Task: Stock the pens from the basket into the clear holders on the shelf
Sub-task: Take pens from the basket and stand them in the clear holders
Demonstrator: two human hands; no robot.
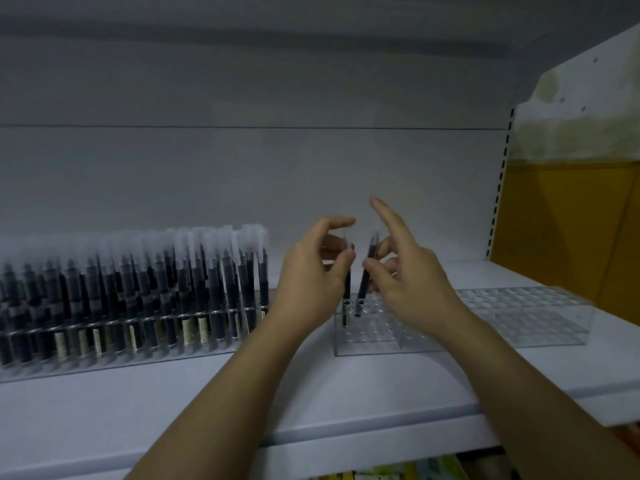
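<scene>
There: left hand [311, 271] pinches one pen [347, 292] upright, right hand [408, 271] a second pen [367, 268] tilted, tips entering the clear holder [526, 323] left-end holes below.

Left hand [311, 271] and right hand [412, 275] close together, fingers [337, 224] around a pen [347, 289] each.

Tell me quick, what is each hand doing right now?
Left hand: pinches a pen.
Right hand: pinches a second pen, index finger straight.

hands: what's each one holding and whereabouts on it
Left hand pinches a dark pen by its upper barrel; right hand pinches a second pen likewise, lower ends in the clear holder.
</scene>
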